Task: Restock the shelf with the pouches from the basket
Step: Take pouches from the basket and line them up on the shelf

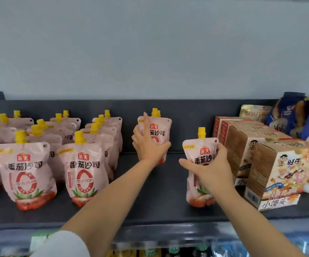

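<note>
Two bare forearms reach up and forward from the bottom of the view, with a white sleeve [62, 243] at the lower left edge.

The right hand [212, 164] is closer to the camera. It grips a pink pouch with a yellow cap [199, 154], with the fingers curled over its right edge and the thumb across its front. This pouch is upright at the front of the dark shelf [150, 210], its base at or just above the shelf board, and it is just beside a row of brown snack boxes [280, 173] on its right.

The left hand [148, 145] reaches farther in. It holds a second pouch [159, 130] upright near the back of the shelf, fingers wrapped round its lower half and the index finger pointing straight up along its front. Two yellow caps show close together at the top, so another pouch may stand right behind it; I cannot tell for sure.

Left of the hands, several rows of matching pouches [83, 169] stand upright and run from the front of the shelf to the back, with red Chinese lettering and a red ring on each front. A bare strip of shelf lies between these rows and the two held pouches.

Blue and gold bags [298, 117] stand at the back right, behind the boxes. A pale wall [150, 52] fills the upper half of the view. Below the shelf, blurred bottle tops [168, 251] show on a lower level.
</note>
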`<state>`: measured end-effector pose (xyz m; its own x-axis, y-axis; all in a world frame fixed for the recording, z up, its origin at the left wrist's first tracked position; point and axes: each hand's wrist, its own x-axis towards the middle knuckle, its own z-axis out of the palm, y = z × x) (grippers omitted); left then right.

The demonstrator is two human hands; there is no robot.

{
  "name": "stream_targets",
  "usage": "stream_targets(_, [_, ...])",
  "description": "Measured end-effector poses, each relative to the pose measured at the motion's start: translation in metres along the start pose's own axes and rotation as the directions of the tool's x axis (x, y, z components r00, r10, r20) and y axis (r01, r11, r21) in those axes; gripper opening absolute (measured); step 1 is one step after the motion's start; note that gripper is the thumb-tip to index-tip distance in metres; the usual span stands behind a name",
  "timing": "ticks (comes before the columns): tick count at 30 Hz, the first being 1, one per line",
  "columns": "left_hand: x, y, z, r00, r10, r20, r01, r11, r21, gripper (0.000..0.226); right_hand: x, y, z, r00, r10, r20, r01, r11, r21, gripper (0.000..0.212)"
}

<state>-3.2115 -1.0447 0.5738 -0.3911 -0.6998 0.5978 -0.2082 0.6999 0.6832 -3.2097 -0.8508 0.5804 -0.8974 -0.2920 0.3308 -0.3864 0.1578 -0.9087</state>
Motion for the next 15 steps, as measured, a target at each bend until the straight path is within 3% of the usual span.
stream_targets(3, [0.008, -0.012, 0.018, 0.998, 0.015, 0.053, -0.018, 0.998, 0.061, 0.120, 0.006, 0.007, 0.008, 1.000, -0.001, -0.018, 0.000, 1.000, -0.025, 0.112])
stream_targets(11, [0.007, -0.014, 0.037, 0.995, 0.010, 0.095, -0.007, 0.999, -0.038, 0.121, 0.009, 0.014, 0.019, 0.998, -0.033, -0.047, 0.032, 0.999, -0.036, 0.109])
stream_targets(15, [0.000, -0.014, 0.031, 0.993, 0.010, 0.121, -0.010, 1.000, -0.004, 0.124, 0.005, 0.015, 0.016, 0.999, -0.035, 0.017, 0.036, 0.997, -0.066, 0.122])
